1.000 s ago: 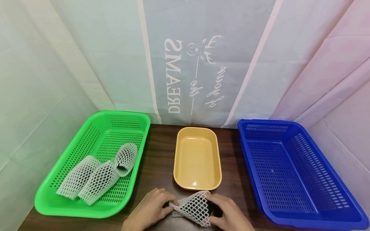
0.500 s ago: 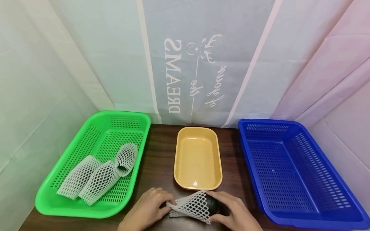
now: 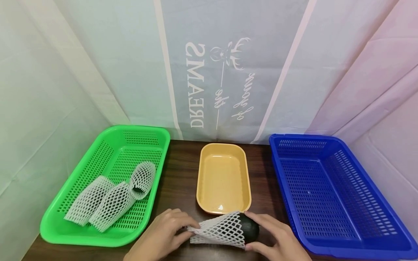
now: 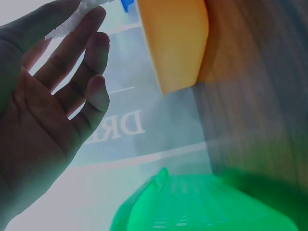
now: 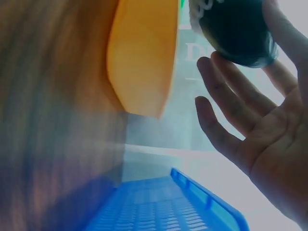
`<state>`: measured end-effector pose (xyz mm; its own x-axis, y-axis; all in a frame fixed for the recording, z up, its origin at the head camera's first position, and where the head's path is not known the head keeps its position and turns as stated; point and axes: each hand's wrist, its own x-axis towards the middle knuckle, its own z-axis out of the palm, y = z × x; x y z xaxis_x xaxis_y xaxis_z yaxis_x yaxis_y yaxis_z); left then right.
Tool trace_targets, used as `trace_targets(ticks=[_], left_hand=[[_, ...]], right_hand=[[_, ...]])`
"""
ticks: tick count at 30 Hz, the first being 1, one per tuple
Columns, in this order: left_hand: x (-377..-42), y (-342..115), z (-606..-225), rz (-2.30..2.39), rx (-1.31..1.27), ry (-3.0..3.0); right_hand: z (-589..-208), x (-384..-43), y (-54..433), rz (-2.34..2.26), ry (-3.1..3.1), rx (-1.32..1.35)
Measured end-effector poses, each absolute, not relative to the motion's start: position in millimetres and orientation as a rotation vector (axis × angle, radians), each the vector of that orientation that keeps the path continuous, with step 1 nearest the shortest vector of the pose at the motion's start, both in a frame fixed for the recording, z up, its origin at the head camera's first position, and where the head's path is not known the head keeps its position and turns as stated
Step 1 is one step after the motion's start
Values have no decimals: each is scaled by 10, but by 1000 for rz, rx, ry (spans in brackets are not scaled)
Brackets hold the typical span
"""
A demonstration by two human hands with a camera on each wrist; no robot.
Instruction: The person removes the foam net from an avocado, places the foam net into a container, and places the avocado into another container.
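Left grip [image 3: 164,232] pinches the gathered end of a white foam-mesh sleeve [image 3: 225,230]. Right grip [image 3: 280,237] holds a smooth, dark green, round-ended object [image 3: 250,229] between thumb and fingers, at the sleeve's open edge. Object lies between the two grips: left part inside the sleeve, right end bare within the right grip. Glossy yellow rectangular tray [image 3: 223,181] just beyond, on the dark wood-grain table [image 3: 181,174].

There are four foam nets [image 3: 219,231], two baskets [image 3: 83,242], one dish [image 3: 223,181].
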<state>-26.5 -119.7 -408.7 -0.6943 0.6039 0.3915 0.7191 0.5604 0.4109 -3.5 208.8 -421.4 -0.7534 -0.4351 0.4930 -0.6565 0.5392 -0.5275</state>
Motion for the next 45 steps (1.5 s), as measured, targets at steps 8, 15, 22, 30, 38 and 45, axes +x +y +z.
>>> trace_targets(ticks=[8, 15, 22, 30, 38, 45], left_hand=[[-286, -1259, -4022, -827, -1046, -2466], [-342, -1279, -3979, -901, -1053, -2339], [-392, -1286, -3919, -857, -978, -2364], [-468, -1244, -3867, -848, -894, -2418], [-588, -1174, -3863, -859, -771, -2514], [-715, -1069, -3884, -794, -663, -2590]], right_hand=[[-4073, -22, 2186, 1052, -2285, 869], [-3911, 18, 2305, 910, -2308, 605], [-3848, 57, 2407, 831, -2366, 245], [-3883, 20, 2532, 695, -2349, 5], [-3893, -46, 2668, 639, -2438, -247], [-3959, -96, 2779, 585, -2574, -437]])
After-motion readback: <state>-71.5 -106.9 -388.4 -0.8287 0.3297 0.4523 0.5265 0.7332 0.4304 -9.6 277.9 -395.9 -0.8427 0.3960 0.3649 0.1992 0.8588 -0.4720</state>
